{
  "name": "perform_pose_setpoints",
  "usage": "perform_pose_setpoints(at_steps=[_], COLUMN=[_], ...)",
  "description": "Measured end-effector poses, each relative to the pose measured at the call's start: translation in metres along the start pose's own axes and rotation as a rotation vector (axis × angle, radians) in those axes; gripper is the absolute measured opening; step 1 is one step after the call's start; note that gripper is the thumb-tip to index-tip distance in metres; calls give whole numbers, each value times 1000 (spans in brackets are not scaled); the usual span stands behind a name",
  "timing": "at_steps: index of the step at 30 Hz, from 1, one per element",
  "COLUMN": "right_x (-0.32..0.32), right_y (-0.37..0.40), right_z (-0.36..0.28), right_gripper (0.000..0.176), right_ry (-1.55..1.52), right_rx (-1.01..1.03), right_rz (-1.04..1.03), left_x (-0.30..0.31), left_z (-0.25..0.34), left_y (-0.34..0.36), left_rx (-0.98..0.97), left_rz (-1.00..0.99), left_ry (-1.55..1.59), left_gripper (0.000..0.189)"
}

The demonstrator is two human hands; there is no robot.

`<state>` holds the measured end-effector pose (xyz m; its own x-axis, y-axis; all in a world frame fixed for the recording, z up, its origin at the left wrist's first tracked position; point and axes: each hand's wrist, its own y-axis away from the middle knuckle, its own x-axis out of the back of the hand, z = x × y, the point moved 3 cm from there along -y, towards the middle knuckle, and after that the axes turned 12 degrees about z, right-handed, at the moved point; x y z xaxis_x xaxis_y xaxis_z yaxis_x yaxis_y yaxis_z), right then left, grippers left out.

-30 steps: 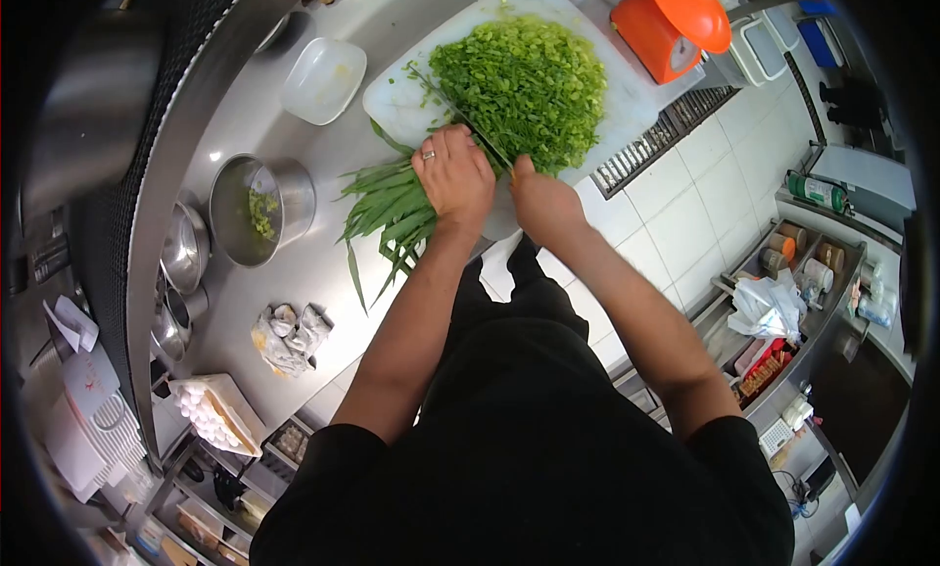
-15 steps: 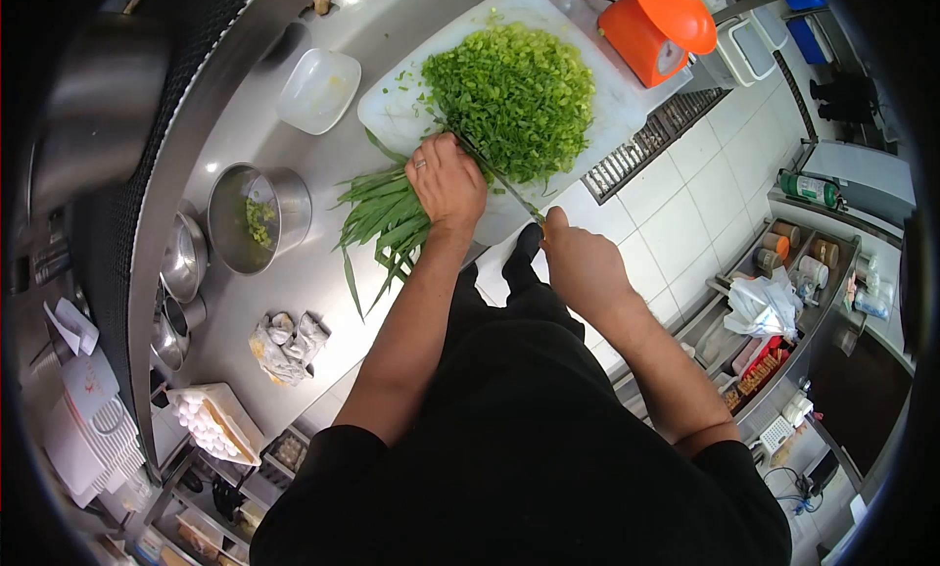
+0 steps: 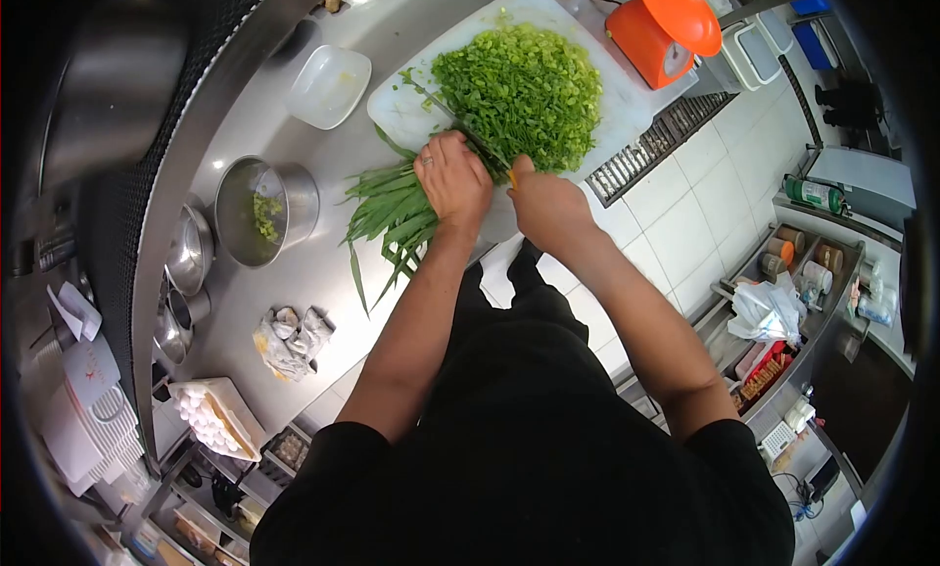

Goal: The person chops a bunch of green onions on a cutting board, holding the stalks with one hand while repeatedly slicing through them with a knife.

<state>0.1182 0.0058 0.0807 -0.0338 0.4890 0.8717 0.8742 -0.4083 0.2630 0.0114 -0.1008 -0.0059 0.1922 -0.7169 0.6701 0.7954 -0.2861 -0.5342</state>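
Note:
My left hand (image 3: 455,179) is closed over a bunch of green onion leaves (image 3: 392,209), pressing it at the near-left edge of a white cutting board (image 3: 403,125). The long leaf ends hang out to the left over the steel counter. In my right hand (image 3: 550,206) is a knife (image 3: 487,155), gripped by its yellowish handle. Its blade lies just beside my left fingers, against the cut end of the bunch; the edge itself is hidden. A large heap of chopped green onion (image 3: 524,91) covers much of the board beyond the blade.
On the steel counter stand a white plastic tub (image 3: 330,86), a steel pot (image 3: 304,202) with some green pieces inside, and a crumpled cloth (image 3: 292,341). An orange scale (image 3: 646,42) is right of the board. An egg carton (image 3: 217,419) sits lower left.
My right hand has moved forward and left with the knife, pushing the blade farther across the board beside my left fingers. My left hand keeps its hold on the leaves.

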Motion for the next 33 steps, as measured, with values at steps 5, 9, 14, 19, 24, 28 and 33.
perform_pose_setpoints(at_steps=[5, 9, 14, 19, 24, 28, 33], right_x=[30, 29, -6, -57, -44, -25, -27], right_y=[50, 69, 53, -3, -14, -3, 0], right_z=[-5, 0, 8, 11, 12, 29, 40], right_gripper=[29, 26, 20, 23, 29, 32, 34], right_ry=[48, 64, 12, -51, -98, -104, -80], right_rx=[-46, -77, -89, -94, -107, -150, -173], right_rz=[-52, -106, -79, -10, -29, -53, -22], left_x=[-3, -2, 0, -3, -3, -5, -17], left_z=[-1, 0, 3, 3, 2, 7, 12], left_y=[3, 3, 2, 0, 2, 1, -7], left_rx=[-3, -18, -4, -30, -19, -53, -11], left_rz=[34, 14, -39, 1, -47, -13, -14], left_ry=[12, 13, -6, -13, -87, -117, -112], left_gripper=[27, 29, 25, 20, 19, 20, 19])
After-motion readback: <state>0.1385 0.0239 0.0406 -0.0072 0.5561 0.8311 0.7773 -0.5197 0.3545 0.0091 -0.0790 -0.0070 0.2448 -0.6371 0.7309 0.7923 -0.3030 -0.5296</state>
